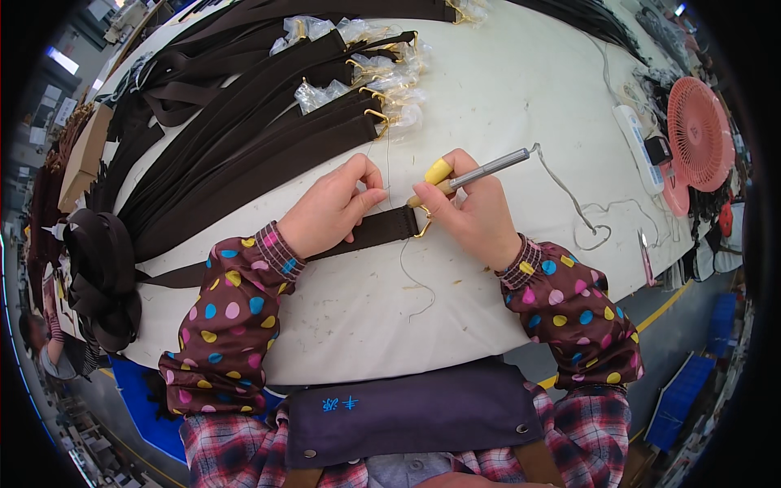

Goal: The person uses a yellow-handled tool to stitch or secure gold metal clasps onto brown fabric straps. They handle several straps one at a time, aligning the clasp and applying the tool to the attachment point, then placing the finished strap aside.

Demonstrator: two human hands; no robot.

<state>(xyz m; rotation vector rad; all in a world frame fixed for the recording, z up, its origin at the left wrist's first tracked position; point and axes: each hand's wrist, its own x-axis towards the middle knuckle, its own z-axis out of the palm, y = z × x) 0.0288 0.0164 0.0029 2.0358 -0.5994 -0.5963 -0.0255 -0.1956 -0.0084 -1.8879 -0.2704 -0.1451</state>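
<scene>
A dark brown strap (374,233) lies on the white table, with a gold metal ring (425,221) at its right end. My left hand (332,205) rests over the strap, thumb and forefinger pinched on a thin dark thread (389,167) that rises above them. Another length of thread (415,282) trails from the strap's end toward me. In my right hand (478,207) is a corded pen-shaped tool (498,166) with a grey metal barrel. Its tan tip is beside the stitched end of the strap. A yellow finger cover (438,171) sits on my right forefinger.
Several dark straps (268,167) with plastic-wrapped gold hardware (382,110) spread across the far left. A coiled strap bundle (102,276) hangs at the left edge. To the right are a pink fan (700,122), a white power strip (639,146), the tool's cord (561,191) and pink-handled snips (647,259).
</scene>
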